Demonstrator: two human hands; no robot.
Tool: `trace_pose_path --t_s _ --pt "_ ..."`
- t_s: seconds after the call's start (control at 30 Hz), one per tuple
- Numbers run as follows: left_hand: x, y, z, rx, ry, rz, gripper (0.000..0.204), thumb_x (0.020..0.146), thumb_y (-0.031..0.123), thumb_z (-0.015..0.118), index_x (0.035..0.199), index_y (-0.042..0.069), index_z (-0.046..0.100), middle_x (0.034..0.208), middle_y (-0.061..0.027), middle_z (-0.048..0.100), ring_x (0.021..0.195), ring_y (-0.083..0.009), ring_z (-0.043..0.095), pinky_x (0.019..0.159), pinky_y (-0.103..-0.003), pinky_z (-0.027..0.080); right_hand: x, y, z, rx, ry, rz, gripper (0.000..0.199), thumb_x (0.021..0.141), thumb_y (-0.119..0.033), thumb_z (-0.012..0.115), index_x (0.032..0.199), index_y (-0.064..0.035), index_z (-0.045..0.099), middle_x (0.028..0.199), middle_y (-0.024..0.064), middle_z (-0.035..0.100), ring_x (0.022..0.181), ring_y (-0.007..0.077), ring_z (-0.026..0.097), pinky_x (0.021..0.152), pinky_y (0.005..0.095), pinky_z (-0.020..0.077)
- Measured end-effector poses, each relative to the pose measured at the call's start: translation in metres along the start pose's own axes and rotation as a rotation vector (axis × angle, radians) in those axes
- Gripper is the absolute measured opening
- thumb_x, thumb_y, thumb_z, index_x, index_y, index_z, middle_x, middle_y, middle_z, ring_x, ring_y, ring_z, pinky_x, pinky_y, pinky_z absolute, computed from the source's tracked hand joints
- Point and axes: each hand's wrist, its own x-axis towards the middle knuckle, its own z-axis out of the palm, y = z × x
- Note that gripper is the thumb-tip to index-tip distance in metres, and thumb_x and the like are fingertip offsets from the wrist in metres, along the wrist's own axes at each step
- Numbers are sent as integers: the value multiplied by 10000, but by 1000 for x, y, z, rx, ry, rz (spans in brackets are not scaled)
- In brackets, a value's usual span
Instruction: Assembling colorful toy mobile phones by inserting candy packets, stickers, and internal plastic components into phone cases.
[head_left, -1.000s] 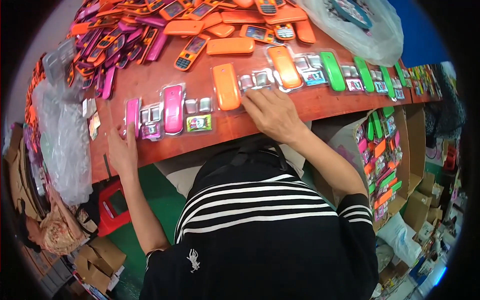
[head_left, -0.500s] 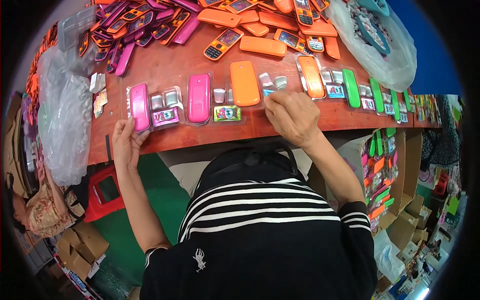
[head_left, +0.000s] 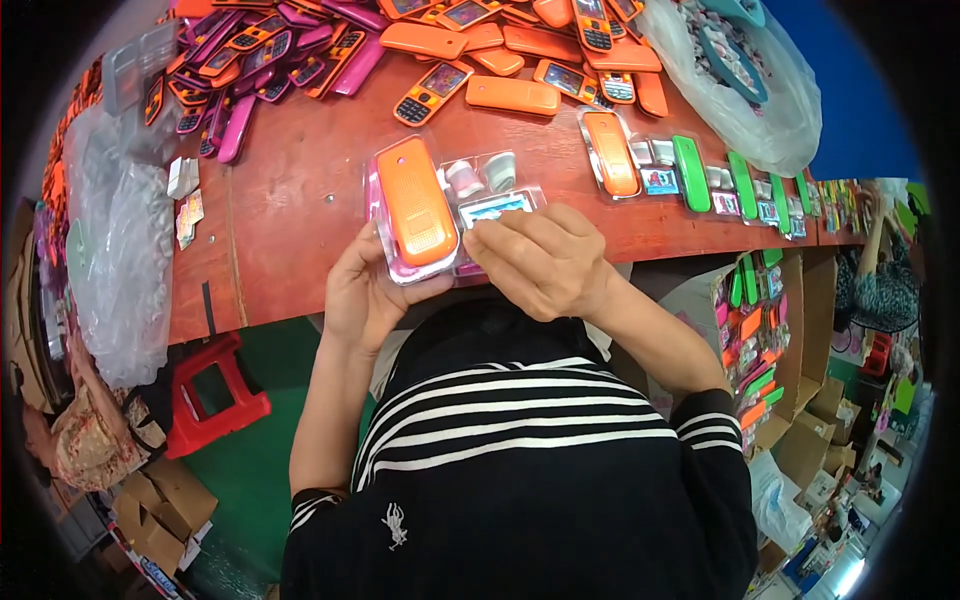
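You have the clear pack (head_left: 448, 196) between your two hands at the table's (head_left: 290, 200) near edge, face up, its orange phone (head_left: 415, 205) to the left and two small rolls (head_left: 481, 176) beside a blue-and-white packet (head_left: 495, 206) on the right. Your left hand (head_left: 378, 290) clasps the lower left edge, fingers seemingly underneath; your right hand (head_left: 548, 262) curls over the lower right corner, but whether it pinches or only rests there you cannot tell. Expect it to be light, with thin, springy, rather slick plastic that could dent if squeezed, so hold the rims and support it from below. Something pink (head_left: 404, 271) shows underneath, probably another pack, though how many are stacked is hidden. Your right fingers cover part of the packet, and glare blurs the plastic's edges.
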Motion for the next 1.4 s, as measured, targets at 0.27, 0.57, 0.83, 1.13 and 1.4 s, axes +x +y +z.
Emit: trace_pose_path --t_s 0.27,0.57,0.83,1.13,1.4 --pt "22 -21 25 -65 32 0 459 908 288 490 1271 26 387 1193 -152 536 1071 -298 563 851 -489 518 -17 4 -9 -50 -85 23 255 625 -147 613 838 -20 667 911 51 611 733 158 590 547 242 401" --pt "49 -39 57 170 109 16 413 845 123 564 1229 45 435 1181 -111 533 1089 -271 538 856 -487 507 -53 23 -41 4 122 250 325 686 -219 707 966 -66 647 987 83 606 809 211 590 691 333 480" --pt "73 -74 108 354 42 -186 438 829 126 615 1224 55 440 1171 -132 528 1054 -277 552 779 -491 546 -92 17 -98 1098 593 1554 758 766 -257 729 1349 -16 308 1218 161 496 1111 233 496 954 349 393" --pt "102 -173 201 546 -609 -539 720 816 200 666 1391 98 245 1377 -110 347 1199 -279 442 861 -455 501 -204 -3 -204 1171 1275 1397 376 804 -55 625 1154 -16 495 1036 84 607 913 167 614 808 319 517" --pt "103 -210 200 750 -712 -734 583 837 259 643 1306 29 384 1306 -152 437 1172 -280 463 905 -411 468 -390 -60 -376 303 1540 1481 272 851 -81 554 1113 -35 493 995 76 600 872 191 617 755 358 541"
